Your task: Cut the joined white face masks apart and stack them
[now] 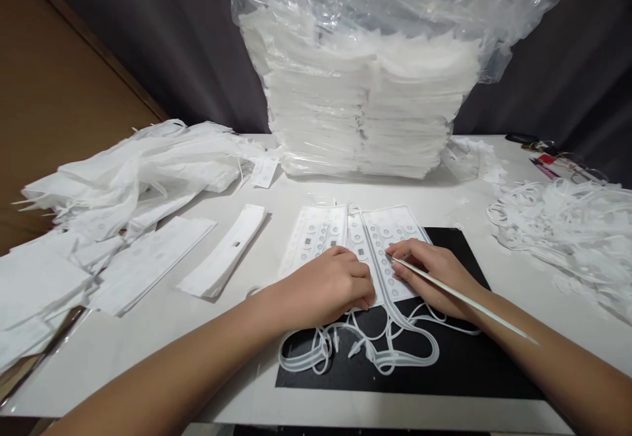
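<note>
White printed sheets point(395, 225) with rows of small round and square marks lie partly on a black mat point(464, 363). My left hand point(343, 284) rests on them with its fingers curled, and what its fingertips hold, if anything, is hidden. In my right hand point(429, 274) is a thin pale stick point(464, 299), pinched near its tip, which points at the right-hand sheet. White straps and cords point(409, 354) run down from the sheets and loop over the mat below my hands.
A tall stack of white sheets point(365, 107) in clear plastic stands at the back. Loose white sheets point(148, 166) pile up at the left, beside a folded white strip point(227, 251). Tangled white cords point(567, 225) lie at the right, small items point(548, 159) behind them.
</note>
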A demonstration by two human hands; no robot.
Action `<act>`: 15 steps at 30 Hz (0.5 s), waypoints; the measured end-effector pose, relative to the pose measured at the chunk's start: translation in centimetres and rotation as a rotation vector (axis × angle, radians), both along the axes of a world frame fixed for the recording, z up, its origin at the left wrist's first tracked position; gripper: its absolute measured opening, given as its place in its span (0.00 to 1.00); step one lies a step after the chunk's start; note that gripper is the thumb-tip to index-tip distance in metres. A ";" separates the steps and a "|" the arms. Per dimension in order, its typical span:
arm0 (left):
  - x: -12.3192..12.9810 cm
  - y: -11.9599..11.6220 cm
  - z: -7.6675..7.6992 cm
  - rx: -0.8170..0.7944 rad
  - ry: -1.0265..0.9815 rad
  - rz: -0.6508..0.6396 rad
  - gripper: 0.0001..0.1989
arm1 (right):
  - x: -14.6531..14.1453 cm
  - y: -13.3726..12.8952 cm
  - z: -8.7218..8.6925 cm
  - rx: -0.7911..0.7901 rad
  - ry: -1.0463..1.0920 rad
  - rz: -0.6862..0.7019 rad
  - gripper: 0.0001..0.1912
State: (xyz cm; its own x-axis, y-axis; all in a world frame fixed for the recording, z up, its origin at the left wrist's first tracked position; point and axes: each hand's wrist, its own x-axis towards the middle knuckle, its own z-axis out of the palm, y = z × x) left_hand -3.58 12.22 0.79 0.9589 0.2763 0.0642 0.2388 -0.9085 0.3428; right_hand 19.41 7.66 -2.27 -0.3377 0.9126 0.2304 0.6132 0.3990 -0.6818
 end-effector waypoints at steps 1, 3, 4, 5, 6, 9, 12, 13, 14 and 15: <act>0.1 -0.2 0.0 0.039 0.005 0.002 0.06 | 0.0 0.0 0.0 0.005 0.001 0.000 0.04; 0.4 -0.5 0.0 0.110 0.028 0.001 0.07 | -0.1 0.0 0.0 0.018 0.004 -0.001 0.05; 0.6 -0.6 0.0 0.141 0.040 -0.001 0.07 | -0.1 0.0 0.0 0.020 0.003 -0.001 0.05; 0.7 -0.7 -0.1 0.170 0.050 -0.004 0.07 | -0.2 0.0 0.0 0.023 0.000 -0.002 0.05; 0.8 -0.8 -0.2 0.197 0.062 -0.005 0.07 | -0.2 0.0 0.0 0.023 -0.004 -0.002 0.05; 0.8 -0.8 -0.3 0.241 0.102 -0.009 0.06 | -0.3 -0.1 0.0 0.027 -0.014 -0.002 0.05; 0.6 -0.6 -0.1 0.184 0.132 -0.039 0.08 | -0.1 -0.2 0.0 0.034 -0.013 0.003 0.05; 0.4 -0.4 0.1 0.157 0.133 -0.051 0.09 | 0.0 -0.2 0.0 0.036 -0.014 0.008 0.05; 0.3 -0.3 0.2 0.131 0.129 -0.062 0.10 | 0.0 -0.2 0.0 0.036 -0.017 0.014 0.05; 0.1 -0.1 0.4 0.109 0.123 -0.072 0.11 | 0.1 -0.2 0.0 0.036 -0.023 0.019 0.05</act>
